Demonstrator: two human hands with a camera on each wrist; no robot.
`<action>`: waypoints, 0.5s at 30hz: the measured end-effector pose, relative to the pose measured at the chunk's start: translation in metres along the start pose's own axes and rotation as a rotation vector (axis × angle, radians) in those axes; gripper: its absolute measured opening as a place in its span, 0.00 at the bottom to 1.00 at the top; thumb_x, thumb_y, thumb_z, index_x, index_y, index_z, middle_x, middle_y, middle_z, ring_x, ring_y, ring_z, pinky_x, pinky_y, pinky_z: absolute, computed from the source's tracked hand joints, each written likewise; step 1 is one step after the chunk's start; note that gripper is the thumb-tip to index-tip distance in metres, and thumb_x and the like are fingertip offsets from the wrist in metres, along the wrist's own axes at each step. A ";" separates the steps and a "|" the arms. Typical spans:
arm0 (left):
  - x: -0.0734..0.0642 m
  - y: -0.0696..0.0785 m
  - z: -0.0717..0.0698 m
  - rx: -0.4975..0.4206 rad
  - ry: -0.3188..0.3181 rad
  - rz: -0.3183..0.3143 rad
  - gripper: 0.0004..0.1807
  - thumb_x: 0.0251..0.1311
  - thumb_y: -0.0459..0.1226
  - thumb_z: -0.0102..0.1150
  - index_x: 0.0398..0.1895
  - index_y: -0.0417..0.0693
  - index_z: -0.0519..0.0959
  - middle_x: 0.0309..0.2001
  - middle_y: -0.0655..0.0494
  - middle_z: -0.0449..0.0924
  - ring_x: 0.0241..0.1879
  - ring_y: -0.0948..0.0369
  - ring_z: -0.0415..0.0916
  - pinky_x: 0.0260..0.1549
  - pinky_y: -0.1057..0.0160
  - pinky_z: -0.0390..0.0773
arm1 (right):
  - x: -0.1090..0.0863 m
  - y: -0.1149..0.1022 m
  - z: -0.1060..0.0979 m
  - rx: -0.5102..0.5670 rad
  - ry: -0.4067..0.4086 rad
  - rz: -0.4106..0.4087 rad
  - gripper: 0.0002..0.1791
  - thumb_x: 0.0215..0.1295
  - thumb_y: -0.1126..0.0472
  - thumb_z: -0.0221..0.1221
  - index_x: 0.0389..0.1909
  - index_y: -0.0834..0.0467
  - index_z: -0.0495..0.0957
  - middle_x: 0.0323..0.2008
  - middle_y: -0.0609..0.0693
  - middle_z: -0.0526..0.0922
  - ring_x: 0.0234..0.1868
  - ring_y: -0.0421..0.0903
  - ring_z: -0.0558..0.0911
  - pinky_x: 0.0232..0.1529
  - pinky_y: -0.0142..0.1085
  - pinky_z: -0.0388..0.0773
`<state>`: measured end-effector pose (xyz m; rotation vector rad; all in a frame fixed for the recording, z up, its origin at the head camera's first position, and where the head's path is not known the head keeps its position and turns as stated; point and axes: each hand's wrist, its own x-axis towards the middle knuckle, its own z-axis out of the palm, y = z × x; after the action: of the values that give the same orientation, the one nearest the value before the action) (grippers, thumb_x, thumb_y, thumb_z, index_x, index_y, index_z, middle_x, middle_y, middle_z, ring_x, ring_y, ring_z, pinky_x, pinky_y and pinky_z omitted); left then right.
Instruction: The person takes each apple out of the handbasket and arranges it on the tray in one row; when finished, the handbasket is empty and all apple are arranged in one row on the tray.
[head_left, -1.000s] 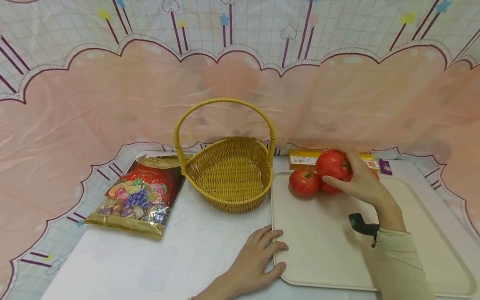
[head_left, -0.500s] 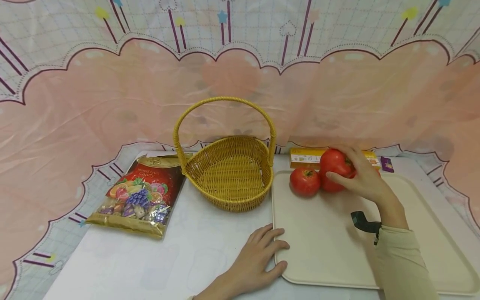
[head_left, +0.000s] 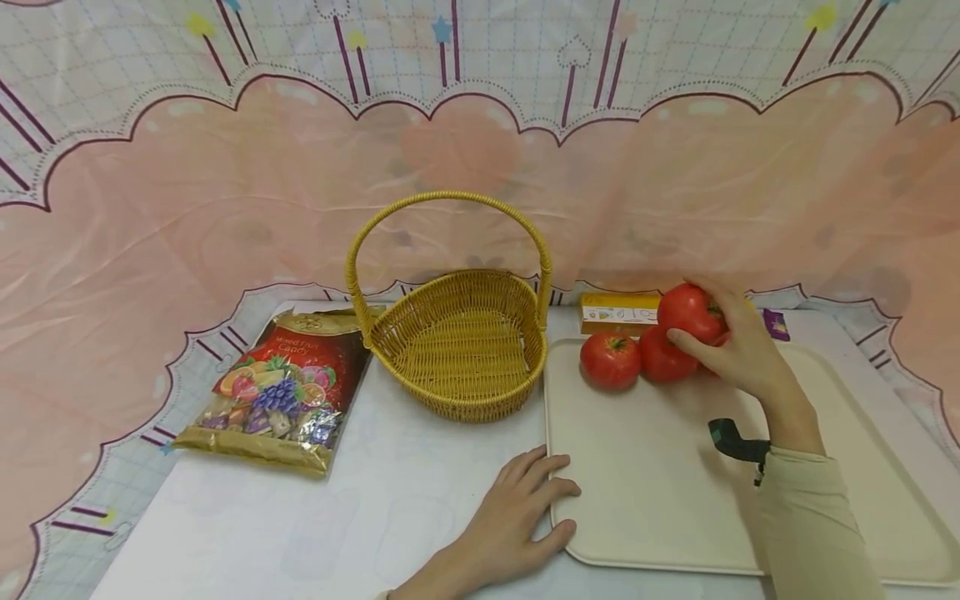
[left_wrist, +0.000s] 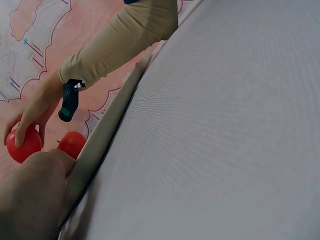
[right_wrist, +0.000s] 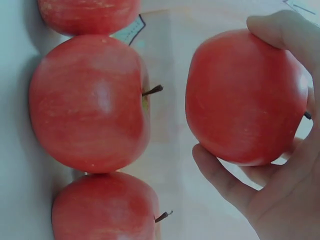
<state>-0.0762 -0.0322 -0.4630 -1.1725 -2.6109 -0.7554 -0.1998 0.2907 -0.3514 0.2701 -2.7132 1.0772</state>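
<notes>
My right hand [head_left: 742, 350] grips a red apple [head_left: 684, 310] and holds it over the back of the beige tray [head_left: 660, 492]. In the right wrist view, thumb and fingers curl round this apple [right_wrist: 245, 100], which hangs apart from the row below. That row includes an apple [head_left: 610, 361] at the left, a middle apple [head_left: 666, 357] and another apple mostly hidden behind my right hand. My left hand [head_left: 513, 525] rests on the tray's left edge, fingers spread. The left wrist view shows the raised apple [left_wrist: 25, 146] in the other hand.
A yellow wicker basket [head_left: 472, 408] with a tall handle stands left of the tray. Farther left lies a bag of mixed fruit candy [head_left: 281, 392]. Behind the apples are a yellow box [head_left: 618, 313] and a small purple wrapper [head_left: 776, 324]. A patterned cloth [head_left: 465, 183] hangs behind.
My right hand has lifted the apple slightly higher and moved it to the right, uncovering more of the middle apple. The left hand has stayed on the tray edge.
</notes>
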 end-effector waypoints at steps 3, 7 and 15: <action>0.001 0.000 0.000 -0.003 -0.006 -0.003 0.14 0.66 0.51 0.46 0.52 0.63 0.72 0.65 0.58 0.65 0.68 0.52 0.58 0.64 0.49 0.62 | -0.001 0.002 -0.002 -0.001 0.032 0.014 0.43 0.55 0.54 0.66 0.69 0.44 0.55 0.63 0.59 0.62 0.61 0.61 0.62 0.51 0.68 0.65; 0.001 0.000 0.000 -0.004 -0.002 0.000 0.14 0.66 0.51 0.46 0.51 0.63 0.72 0.65 0.58 0.65 0.68 0.52 0.58 0.64 0.49 0.62 | -0.001 0.005 -0.004 0.006 0.079 -0.001 0.40 0.54 0.57 0.67 0.67 0.47 0.60 0.62 0.59 0.63 0.61 0.60 0.63 0.51 0.67 0.66; 0.001 0.000 0.000 -0.001 -0.001 -0.001 0.14 0.66 0.51 0.46 0.51 0.63 0.72 0.65 0.58 0.66 0.68 0.52 0.58 0.64 0.49 0.62 | 0.000 0.012 -0.005 0.007 0.162 -0.004 0.36 0.54 0.58 0.66 0.65 0.48 0.64 0.60 0.59 0.62 0.58 0.62 0.65 0.51 0.67 0.66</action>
<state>-0.0768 -0.0318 -0.4630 -1.1725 -2.6127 -0.7570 -0.2026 0.3033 -0.3556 0.1804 -2.5655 1.0589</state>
